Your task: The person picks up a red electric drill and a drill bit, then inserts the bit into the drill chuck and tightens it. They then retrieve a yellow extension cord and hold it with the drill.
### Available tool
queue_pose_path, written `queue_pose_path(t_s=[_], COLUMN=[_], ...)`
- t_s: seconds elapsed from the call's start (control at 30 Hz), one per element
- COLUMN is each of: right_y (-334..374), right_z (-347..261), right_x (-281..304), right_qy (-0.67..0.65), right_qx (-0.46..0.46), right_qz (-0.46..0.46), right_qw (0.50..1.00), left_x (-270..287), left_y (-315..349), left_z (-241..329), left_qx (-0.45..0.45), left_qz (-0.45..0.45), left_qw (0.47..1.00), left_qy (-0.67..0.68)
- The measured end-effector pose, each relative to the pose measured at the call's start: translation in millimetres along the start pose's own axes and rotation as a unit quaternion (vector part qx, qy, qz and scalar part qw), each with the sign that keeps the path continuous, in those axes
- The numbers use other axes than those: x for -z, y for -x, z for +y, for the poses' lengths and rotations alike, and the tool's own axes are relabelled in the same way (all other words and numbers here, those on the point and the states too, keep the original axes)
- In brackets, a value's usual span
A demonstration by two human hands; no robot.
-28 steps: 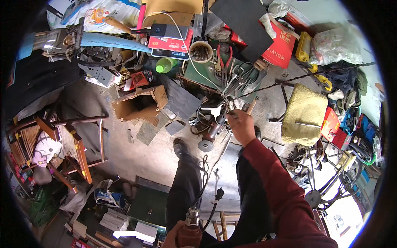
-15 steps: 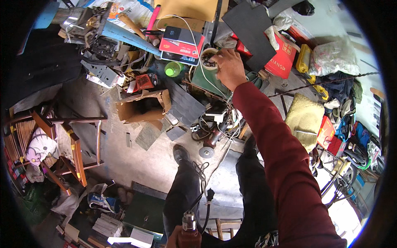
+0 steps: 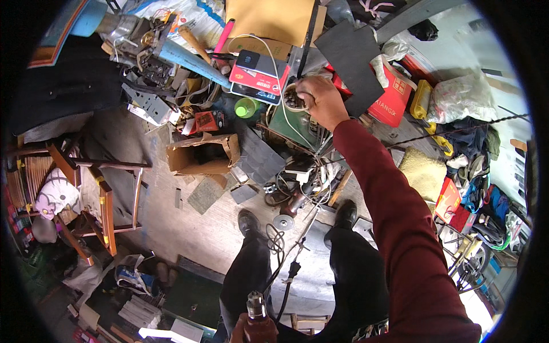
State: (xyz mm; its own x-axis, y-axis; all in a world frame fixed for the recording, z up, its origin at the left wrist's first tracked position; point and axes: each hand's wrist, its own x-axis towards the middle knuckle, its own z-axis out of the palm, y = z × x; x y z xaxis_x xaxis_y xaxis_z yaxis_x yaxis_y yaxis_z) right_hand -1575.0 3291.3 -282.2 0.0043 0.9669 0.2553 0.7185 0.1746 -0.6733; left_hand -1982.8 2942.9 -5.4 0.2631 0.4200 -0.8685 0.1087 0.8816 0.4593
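Note:
My right hand point(image 3: 325, 102) is over a small round bowl point(image 3: 293, 98) of small dark pieces at the top middle. Its fingers are curled together at the bowl's right side, and whatever is between them is hidden. A power drill point(image 3: 256, 307) with a silver chuck points away from me at the lower edge. My left hand point(image 3: 243, 330) is around its reddish-brown body, mostly cut off by the edge of the picture. The bowl rests on a dark green surface point(image 3: 284, 127), beside stacked red and dark boxes point(image 3: 255, 78).
A green-capped bottle point(image 3: 245, 107) stands left of the bowl. An open cardboard box point(image 3: 197, 163), tangled cables point(image 3: 320, 177) and an angle grinder point(image 3: 289, 211) lie on the floor ahead of my feet. A wooden chair frame point(image 3: 106, 211) is at the left. A twisted cord point(image 3: 457, 130) stretches across the right.
The fingers of my right hand have curled in more closely at the bowl. The view has shifted slightly, and the drill stays at the lower edge.

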Motion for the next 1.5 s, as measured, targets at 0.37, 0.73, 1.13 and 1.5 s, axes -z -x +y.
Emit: queue_pose_path(t_s=[0.37, 0.73, 1.13, 1.5], right_y=[79, 222, 262, 305], right_z=[-193, -347, -464, -629], right_x=[197, 386, 469, 401], right_qy=[-0.674, -0.561, -0.58, -0.625], right_qx=[-0.345, -0.442, -0.323, -0.26], right_qz=[0.116, -0.134, -0.093, -0.027], right_qw=[0.643, 0.687, 0.742, 0.736], left_x=[-87, -217, -242, -112], left_y=[51, 154, 252, 337], left_z=[104, 125, 124, 56], left_qx=[0.017, -0.086, -0.216, -0.305], left_qz=[-0.038, -0.087, -0.155, -0.148], left_qw=[0.999, 0.987, 0.938, 0.923], left_qy=[-0.021, -0.104, -0.225, -0.183])
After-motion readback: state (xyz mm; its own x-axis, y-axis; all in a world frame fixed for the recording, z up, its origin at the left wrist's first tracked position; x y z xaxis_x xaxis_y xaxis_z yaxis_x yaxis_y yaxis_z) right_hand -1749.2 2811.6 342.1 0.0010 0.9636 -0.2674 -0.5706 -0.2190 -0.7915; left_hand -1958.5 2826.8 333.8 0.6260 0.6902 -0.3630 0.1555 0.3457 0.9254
